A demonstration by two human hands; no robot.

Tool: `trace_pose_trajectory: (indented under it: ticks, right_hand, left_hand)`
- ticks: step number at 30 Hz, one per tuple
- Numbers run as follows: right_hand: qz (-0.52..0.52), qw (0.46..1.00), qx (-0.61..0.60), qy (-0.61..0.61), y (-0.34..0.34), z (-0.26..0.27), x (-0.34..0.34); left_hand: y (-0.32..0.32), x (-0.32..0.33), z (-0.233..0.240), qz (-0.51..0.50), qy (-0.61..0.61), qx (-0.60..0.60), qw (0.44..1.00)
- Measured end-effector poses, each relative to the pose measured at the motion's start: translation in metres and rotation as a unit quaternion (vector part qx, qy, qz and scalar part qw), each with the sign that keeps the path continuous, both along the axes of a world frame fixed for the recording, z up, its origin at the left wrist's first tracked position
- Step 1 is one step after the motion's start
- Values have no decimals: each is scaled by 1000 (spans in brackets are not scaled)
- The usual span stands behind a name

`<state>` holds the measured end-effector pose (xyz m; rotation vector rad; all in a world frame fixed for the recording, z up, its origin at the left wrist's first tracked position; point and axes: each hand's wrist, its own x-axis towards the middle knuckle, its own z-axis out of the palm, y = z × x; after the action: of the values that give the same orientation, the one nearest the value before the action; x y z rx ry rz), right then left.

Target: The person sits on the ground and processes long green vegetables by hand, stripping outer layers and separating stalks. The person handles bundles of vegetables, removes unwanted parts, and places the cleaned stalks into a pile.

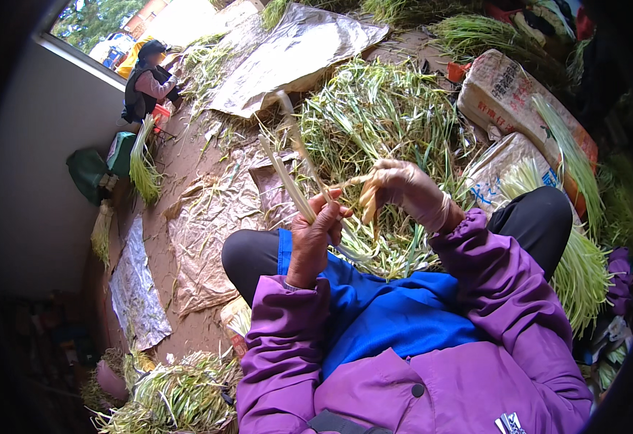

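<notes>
My left hand (319, 219) is bare and closed around a few long, pale stalks (289, 184), whose white ends point up and away from me. One stalk stands apart from the others and is blurred. To its right, my right hand (403, 187) wears a thin, pale glove with yellowish fingertips. Its bent fingers pinch a limp, yellowish leaf strip (355, 180) that stretches across to my left hand. Beneath both hands spreads a large heap of green and withered leafy stalks (381, 119), reaching to the blue apron (403, 314) on my lap.
Printed woven sacks (503, 97) stand at the right beside bundled pale-green stalks (579, 276). Crumpled sheeting (213, 233) lies on the brown floor at left. A silvery sheet (305, 49) lies beyond the heap. Another person (151, 81) sits near the doorway. More loose stalks (181, 390) lie lower left.
</notes>
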<state>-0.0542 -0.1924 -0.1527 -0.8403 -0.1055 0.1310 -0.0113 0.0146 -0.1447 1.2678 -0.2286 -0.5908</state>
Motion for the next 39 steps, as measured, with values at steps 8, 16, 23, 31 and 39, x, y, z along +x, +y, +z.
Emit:
trace_pose_trajectory:
  ticks: [8, 16, 23, 31, 39]
  right_hand:
    - [27, 901, 382, -205, -53, 11, 9]
    - [-193, 904, 209, -320, -199, 75, -29]
    - [-192, 912, -353, 79, -122, 20, 3]
    - [-106, 735, -627, -236, 67, -23, 6]
    - [-118, 749, -618, -208, 70, -19, 12]
  left_hand:
    - [25, 15, -9, -9, -63, 91, 994]
    - [52, 30, -12, 91, -66, 103, 988]
    - [64, 44, -2, 139, 61, -94, 984]
    - [45, 28, 5, 103, 105, -143, 979]
    - [41, 21, -5, 108, 124, -145, 976]
